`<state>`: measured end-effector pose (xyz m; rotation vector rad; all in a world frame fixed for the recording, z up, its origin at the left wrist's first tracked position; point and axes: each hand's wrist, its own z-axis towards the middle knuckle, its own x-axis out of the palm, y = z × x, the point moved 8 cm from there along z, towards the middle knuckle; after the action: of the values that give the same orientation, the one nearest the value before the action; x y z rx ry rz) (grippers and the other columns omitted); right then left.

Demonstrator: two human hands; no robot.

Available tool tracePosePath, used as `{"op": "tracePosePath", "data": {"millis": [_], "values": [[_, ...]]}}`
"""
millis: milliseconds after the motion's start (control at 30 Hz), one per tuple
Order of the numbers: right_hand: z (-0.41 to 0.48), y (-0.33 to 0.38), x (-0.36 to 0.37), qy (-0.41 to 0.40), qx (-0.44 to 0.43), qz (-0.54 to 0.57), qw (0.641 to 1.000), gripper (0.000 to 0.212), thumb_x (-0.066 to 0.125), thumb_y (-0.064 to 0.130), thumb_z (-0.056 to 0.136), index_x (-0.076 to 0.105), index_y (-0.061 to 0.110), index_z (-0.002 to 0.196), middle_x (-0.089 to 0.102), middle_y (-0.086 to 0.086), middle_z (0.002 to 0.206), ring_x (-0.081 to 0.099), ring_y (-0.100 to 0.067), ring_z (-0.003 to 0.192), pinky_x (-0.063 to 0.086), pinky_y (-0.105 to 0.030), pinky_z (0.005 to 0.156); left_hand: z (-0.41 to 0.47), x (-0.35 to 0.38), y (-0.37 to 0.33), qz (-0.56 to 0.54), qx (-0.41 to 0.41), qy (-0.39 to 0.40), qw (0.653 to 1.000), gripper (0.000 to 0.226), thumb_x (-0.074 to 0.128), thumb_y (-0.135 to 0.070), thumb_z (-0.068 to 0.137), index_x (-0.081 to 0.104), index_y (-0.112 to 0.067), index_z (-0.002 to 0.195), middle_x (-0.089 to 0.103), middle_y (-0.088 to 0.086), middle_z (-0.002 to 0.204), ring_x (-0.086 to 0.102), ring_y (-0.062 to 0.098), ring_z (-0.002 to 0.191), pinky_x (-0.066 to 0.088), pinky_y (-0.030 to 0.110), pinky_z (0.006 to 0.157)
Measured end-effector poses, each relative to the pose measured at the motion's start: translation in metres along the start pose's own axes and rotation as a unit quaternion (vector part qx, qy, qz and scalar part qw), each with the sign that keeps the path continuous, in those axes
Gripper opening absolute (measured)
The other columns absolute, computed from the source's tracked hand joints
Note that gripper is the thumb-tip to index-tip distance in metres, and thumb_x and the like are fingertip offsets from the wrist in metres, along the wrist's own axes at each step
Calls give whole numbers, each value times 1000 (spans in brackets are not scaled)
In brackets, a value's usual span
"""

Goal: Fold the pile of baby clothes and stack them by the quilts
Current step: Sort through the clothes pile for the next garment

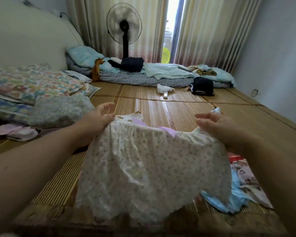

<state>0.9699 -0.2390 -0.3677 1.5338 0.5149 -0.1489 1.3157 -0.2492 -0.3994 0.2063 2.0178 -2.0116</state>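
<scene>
White floral baby dress (149, 165) held over bamboo mat (169, 110). L hand (99, 122) and R hand (219, 127) each pinch a shoulder, other fingers loosely spread. Unfolded pile (244, 185) by R forearm. Quilts (32, 82) stacked far L, pink folded items (15, 132) beside them.

home bedroom, bamboo mat (169, 108) on bed, folded quilts (32, 82), standing fan (124, 26), drawn curtains (208, 28)

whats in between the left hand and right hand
In the head view, the floral baby dress spans the gap, its top edge held by left hand and right hand.
</scene>
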Motion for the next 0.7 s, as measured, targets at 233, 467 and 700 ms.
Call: {"op": "tracePosePath", "data": {"millis": [233, 467, 700], "values": [[8, 13, 17, 43, -9, -145, 988, 13, 62, 29, 91, 70, 39, 89, 66, -1, 101, 67, -21, 87, 56, -34, 69, -8, -26, -15, 194, 50, 99, 975, 24, 46, -58, 92, 69, -50, 88, 59, -18, 104, 56, 3, 95, 45, 26, 73], [10, 13, 7, 47, -47, -114, 991, 30, 70, 57, 67, 78, 31, 80, 72, 9, 79, 70, -6, 71, 52, -15, 53, -32, -6, 23, 464, -4, 330, 823, 30, 79, -33, 71, 67, -57, 82, 65, -28, 90, 59, -8, 86, 43, 19, 77], [17, -27, 25, 155, 22, -419, 894, 11, 79, 49, 63, 70, 49, 70, 70, 18, 76, 66, -6, 73, 53, -25, 67, -8, -22, 29, 340, 17, 215, 915, 24, 64, -27, 91, 75, -39, 74, 72, -14, 84, 64, -1, 84, 44, 19, 75]]}}
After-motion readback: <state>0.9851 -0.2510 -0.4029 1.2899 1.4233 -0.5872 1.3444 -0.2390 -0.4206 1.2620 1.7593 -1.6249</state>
